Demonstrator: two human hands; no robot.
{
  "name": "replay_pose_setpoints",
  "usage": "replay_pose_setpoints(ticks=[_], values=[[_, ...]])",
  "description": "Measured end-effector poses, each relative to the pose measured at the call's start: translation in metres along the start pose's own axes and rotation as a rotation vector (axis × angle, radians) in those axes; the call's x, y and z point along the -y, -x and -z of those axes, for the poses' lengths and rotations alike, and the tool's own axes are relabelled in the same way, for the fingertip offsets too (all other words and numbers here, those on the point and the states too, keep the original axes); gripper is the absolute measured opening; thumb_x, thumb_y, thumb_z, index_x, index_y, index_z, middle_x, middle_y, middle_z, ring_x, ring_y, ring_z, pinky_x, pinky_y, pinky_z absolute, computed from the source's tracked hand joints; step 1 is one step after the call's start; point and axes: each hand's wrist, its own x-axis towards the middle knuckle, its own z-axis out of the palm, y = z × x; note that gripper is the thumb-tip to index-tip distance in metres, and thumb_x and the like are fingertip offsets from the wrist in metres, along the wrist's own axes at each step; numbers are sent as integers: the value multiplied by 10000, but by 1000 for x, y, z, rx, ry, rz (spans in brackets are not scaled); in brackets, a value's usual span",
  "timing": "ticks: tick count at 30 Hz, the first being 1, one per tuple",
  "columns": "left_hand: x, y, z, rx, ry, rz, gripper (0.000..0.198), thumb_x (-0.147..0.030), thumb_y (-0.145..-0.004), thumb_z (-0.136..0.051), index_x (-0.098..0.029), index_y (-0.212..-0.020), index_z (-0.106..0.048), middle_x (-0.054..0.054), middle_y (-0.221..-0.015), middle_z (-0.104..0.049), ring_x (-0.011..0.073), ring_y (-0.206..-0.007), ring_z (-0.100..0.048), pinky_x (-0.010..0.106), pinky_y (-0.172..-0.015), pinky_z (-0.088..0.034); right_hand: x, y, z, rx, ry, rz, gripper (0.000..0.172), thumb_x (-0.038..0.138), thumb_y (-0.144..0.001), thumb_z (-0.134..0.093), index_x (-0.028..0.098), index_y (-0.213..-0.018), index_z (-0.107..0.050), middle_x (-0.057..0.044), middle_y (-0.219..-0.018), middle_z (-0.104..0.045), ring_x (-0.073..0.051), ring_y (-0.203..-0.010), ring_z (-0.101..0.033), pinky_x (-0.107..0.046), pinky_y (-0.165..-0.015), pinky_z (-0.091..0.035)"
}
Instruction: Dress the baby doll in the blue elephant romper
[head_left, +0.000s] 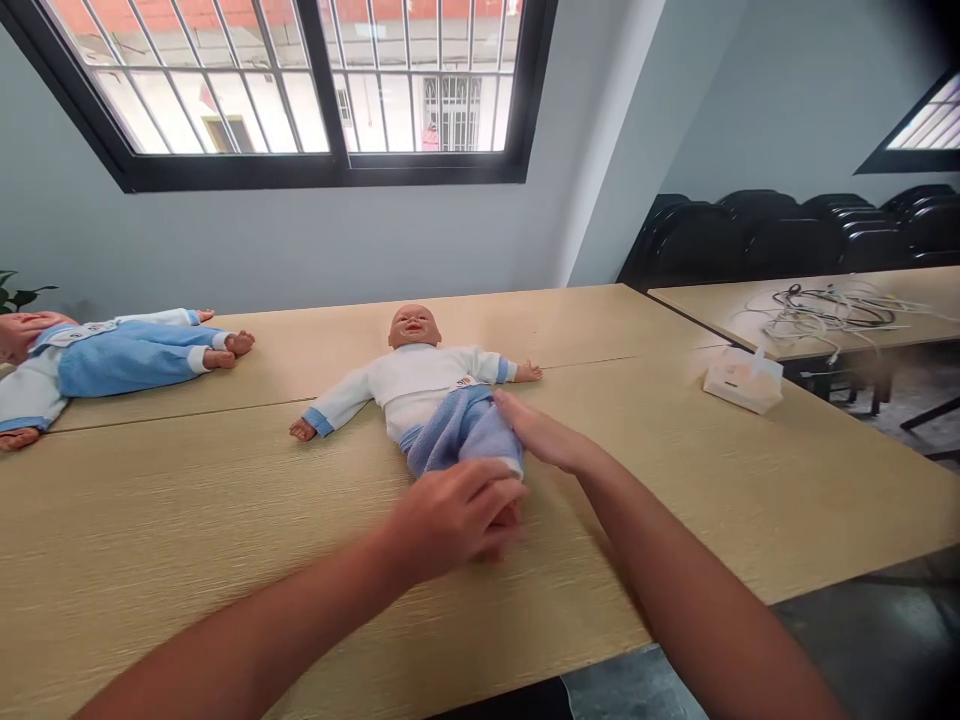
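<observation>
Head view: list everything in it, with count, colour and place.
Middle doll: one, white and blue, table centre.
Other doll: one, white and blue, left.
Near table: count unclear, light wood, foreground.
Tissue box: one, white, right.
Far table: one, light wood, right.
Cables: several, black and white, far table.
Chairs: several, black, stacked, upper right.
Windows: two, dark frames, top and right.
Plant: one, green, left edge.
Wall: one, pale grey, background.
Floor: one, grey, lower right.
Left hand: one, bare, at middle doll's feet.
Right hand: one, bare, against its hip.
</observation>
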Motion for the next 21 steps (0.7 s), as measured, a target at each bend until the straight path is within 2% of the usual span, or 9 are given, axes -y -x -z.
replay_pose_setpoints(ticks=[3, 6, 8, 11, 14, 17, 18, 19, 21], values=[[-13, 3, -15, 60, 87, 64, 368, -329, -1010, -657, -214, -1337, -535, 114, -1269, -689, 223, -1073, -738, 337, -833, -654, 24, 15, -3, 187, -83, -74, 579, 587, -942, -679, 258, -1416, -622, -75, -1440, -645, -340, -1364, -559, -538, -1201, -403], [-20, 7, -23, 117, 192, 128, 452, -264, -1019, -619, -236, -1444, -466, 122, -1331, -661, 235, -1135, -716, 365, -888, -652, 29, 16, -3, 207, -59, -104, 792, 424, -781, -872, 252, -1491, -567, -97, -1466, -634, -371, -1335, -590, -555, -1160, -453], [-16, 8, -20, 131, 236, 129, 469, -280, -1011, -621, -240, -1451, -465, 113, -1285, -674, 233, -1073, -722, 361, -841, -649, 24, 12, 1, 209, -41, -58, 796, 320, -738, -876, 246, -1477, -586, -92, -1441, -656, -366, -1308, -613, -548, -1142, -477], [9, 5, -4, 4, 200, 194, 255, -292, -1010, -596, -231, -1257, -590, 52, -1027, -684, 174, -797, -683, 308, -696, -580, 15, 6, 8, 209, -3, 10, 789, 237, -709, -840, 238, -1462, -602, -86, -1409, -678, -356, -1276, -635, -551, -1133, -483], [46, 2, 17, -117, 27, 434, 117, -292, -1017, -548, -217, -1039, -636, 23, -878, -638, 170, -737, -609, 311, -695, -480, 12, 5, 12, 230, 49, 23, 807, 219, -707, -822, 234, -1478, -584, -95, -1442, -656, -366, -1308, -615, -570, -1148, -457], [77, 3, 29, -71, 11, 770, 257, -401, -1018, -542, -212, -862, -619, 2, -725, -591, 183, -669, -545, 309, -638, -372, 12, 5, 13, 245, 84, 16, 821, 256, -715, -835, 225, -1490, -567, -106, -1486, -622, -376, -1342, -590, -579, -1165, -430], [82, 4, 30, -39, 49, 836, 303, -446, -1011, -551, -213, -828, -615, -2, -695, -580, 185, -651, -529, 309, -630, -352, 13, 5, 13, 250, 93, 11, 827, 282, -723, -841, 218, -1497, -557, -112, -1490, -617, -376, -1341, -590, -578, -1163, -432], [85, 7, 31, -5, 88, 856, 330, -489, -994, -577, -213, -818, -621, 2, -701, -587, 193, -666, -533, 312, -642, -355, 13, 5, 12, 255, 104, 6, 833, 309, -738, -842, 212, -1509, -542, -118, -1493, -614, -374, -1336, -593, -577, -1157, -438], [85, 12, 31, 68, 134, 776, 357, -548, -927, -664, -211, -814, -636, 36, -818, -638, 234, -804, -579, 336, -733, -411, 16, 9, 8, 244, 156, 15, 838, 358, -765, -840, 203, -1523, -519, -130, -1496, -605, -372, -1333, -591, -581, -1150, -444]])
